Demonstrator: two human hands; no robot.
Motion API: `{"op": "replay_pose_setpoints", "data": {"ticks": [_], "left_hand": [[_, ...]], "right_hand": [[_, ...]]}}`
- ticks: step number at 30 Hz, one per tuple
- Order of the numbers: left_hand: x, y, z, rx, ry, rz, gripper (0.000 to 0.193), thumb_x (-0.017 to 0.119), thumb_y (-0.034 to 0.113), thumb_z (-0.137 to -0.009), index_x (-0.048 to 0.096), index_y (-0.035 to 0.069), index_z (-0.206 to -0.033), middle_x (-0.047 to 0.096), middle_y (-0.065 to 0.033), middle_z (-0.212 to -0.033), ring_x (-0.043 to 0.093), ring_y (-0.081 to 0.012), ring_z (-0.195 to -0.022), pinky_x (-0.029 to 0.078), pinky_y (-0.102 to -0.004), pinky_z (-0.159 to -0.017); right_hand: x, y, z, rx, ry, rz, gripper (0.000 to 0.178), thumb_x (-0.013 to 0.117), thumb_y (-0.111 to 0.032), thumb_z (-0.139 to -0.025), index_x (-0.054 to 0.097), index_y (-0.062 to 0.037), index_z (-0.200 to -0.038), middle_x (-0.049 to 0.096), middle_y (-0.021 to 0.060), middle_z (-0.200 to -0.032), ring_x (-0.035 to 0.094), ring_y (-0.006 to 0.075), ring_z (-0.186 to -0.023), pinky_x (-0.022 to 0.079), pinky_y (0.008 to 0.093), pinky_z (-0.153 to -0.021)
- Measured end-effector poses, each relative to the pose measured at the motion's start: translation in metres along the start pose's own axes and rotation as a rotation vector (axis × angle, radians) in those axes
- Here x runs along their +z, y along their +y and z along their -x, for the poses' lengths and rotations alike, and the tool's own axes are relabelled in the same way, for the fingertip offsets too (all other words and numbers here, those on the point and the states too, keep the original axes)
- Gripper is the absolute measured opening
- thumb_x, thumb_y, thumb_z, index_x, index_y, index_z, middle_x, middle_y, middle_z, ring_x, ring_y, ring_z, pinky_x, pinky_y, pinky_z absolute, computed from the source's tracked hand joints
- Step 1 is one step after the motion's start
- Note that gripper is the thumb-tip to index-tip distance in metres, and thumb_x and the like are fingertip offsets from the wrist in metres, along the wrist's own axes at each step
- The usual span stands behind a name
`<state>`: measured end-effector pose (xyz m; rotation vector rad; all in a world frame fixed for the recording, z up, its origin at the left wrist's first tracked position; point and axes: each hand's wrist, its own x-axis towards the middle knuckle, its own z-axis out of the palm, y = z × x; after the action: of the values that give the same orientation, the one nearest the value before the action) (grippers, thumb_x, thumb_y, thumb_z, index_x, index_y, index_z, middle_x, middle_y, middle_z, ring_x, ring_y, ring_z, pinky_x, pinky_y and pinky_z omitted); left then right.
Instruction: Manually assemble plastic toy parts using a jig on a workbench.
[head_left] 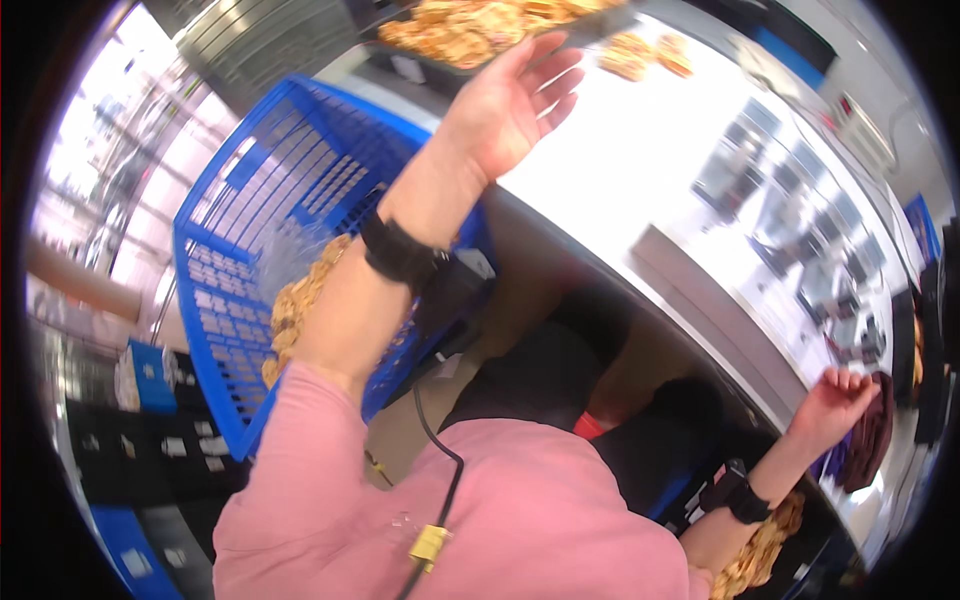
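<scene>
My left hand (pixel 512 110) is open over the table's far left edge, its palm up and fingers apart. It appears to hold nothing. Just beyond it lies a dark tray (pixel 408 66) heaped with yellow-brown chip-like pieces (pixel 460 30). Two small piles of similar pieces (pixel 627 57) rest on the white tabletop (pixel 600 130) to the right of that hand. Far to the right, my right hand (pixel 832 408) has its fingers curled in beside a dark maroon cloth (pixel 870 440); whether anything is inside them is hidden.
A blue plastic basket (pixel 215 300) stands at left under my left forearm, with brown pieces (pixel 300 300) and a clear bag (pixel 290 255) inside. Several shiny metal devices (pixel 740 155) line the table's far side. A metal strip (pixel 715 310) runs along the near edge. More pieces (pixel 765 550) sit below my right forearm.
</scene>
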<state>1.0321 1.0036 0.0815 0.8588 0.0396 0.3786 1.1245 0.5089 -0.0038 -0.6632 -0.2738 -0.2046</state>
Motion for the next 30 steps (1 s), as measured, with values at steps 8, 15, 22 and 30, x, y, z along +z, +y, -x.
{"op": "replay_pose_setpoints", "data": {"ticks": [8, 15, 22, 30], "left_hand": [[-0.179, 0.153, 0.046, -0.345, 0.296, -1.472, 0.053, 0.055, 0.051, -0.092, 0.054, 0.016, -0.132, 0.06, -0.0044, -0.121, 0.059, -0.016, -0.104, 0.048, -0.031, -0.087], [-0.319, 0.106, 0.132, -1.258, 0.269, -1.652, 0.06, 0.067, 0.049, -0.08, 0.057, 0.015, -0.129, 0.058, -0.007, -0.13, 0.055, -0.0219, -0.116, 0.052, -0.0352, -0.087], [-0.284, 0.053, 0.136, -1.342, 0.168, -1.557, 0.067, 0.066, 0.056, -0.079, 0.058, 0.015, -0.131, 0.055, -0.0105, -0.135, 0.055, -0.0245, -0.12, 0.052, -0.0369, -0.089], [-0.319, 0.023, 0.166, -1.009, -0.142, -1.69, 0.074, 0.082, 0.035, -0.065, 0.056, 0.006, -0.127, 0.065, -0.0156, -0.111, 0.063, -0.0266, -0.103, 0.052, -0.0376, -0.079]], "right_hand": [[0.018, 0.023, 0.023, -0.289, 0.264, 1.004, 0.024, 0.045, -0.022, -0.102, 0.057, -0.0014, -0.097, 0.048, 0.0018, -0.086, 0.045, 0.0121, -0.076, 0.038, 0.0237, -0.07], [0.027, 0.023, 0.018, -0.345, 0.271, 1.32, 0.03, 0.043, -0.023, -0.104, 0.059, 0.0026, -0.107, 0.053, 0.0068, -0.097, 0.05, 0.0157, -0.084, 0.044, 0.025, -0.074], [0.034, 0.028, 0.009, -0.342, 0.265, 1.41, 0.038, 0.04, -0.026, -0.105, 0.058, 0.0078, -0.108, 0.052, 0.0092, -0.095, 0.046, 0.0173, -0.081, 0.044, 0.0252, -0.074], [0.009, 0.012, 0.008, -0.356, 0.235, 1.298, 0.029, 0.048, -0.029, -0.101, 0.062, -0.003, -0.107, 0.05, -0.0013, -0.085, 0.045, 0.0095, -0.075, 0.039, 0.0217, -0.068]]}}
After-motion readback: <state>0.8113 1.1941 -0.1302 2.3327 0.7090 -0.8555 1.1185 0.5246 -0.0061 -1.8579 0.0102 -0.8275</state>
